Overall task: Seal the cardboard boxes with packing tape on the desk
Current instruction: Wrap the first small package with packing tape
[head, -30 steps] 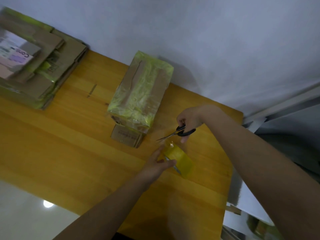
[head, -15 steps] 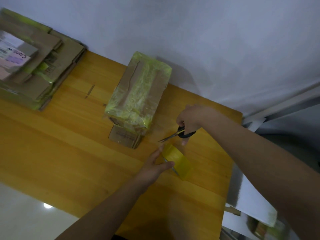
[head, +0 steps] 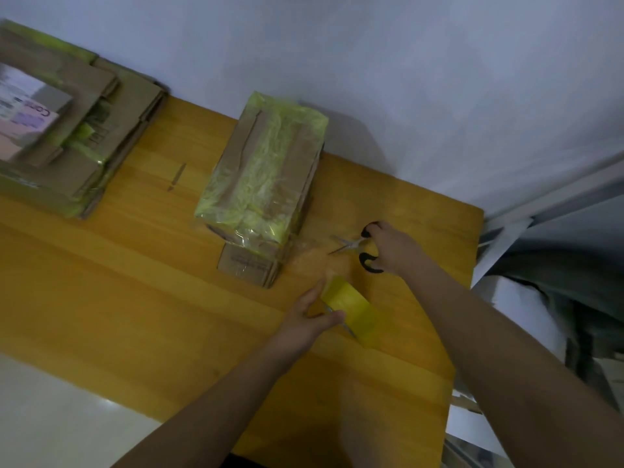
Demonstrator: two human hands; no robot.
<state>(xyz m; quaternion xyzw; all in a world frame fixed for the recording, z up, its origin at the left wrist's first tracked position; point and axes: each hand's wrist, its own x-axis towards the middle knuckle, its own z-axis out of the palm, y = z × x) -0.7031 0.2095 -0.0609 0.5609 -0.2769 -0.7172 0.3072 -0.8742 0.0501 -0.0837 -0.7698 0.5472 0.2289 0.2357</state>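
The left hand (head: pixel 304 320) grips the tape roll (head: pixel 351 309) on the counter (head: pixel 135 298); the right hand (head: pixel 391 248) holds open scissors (head: pixel 358 246) at the taped box's (head: pixel 263 184) four o'clock. A slack strip could fold, sticking to itself.

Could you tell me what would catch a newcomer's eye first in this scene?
Probably the box wrapped in yellowish tape, standing mid-desk near the wall. Just in front of it, the right hand holds open black-handled scissors beside the box's near end, while the left hand holds a yellow tape roll. At the far left of the desk lies a stack of flattened cartons.
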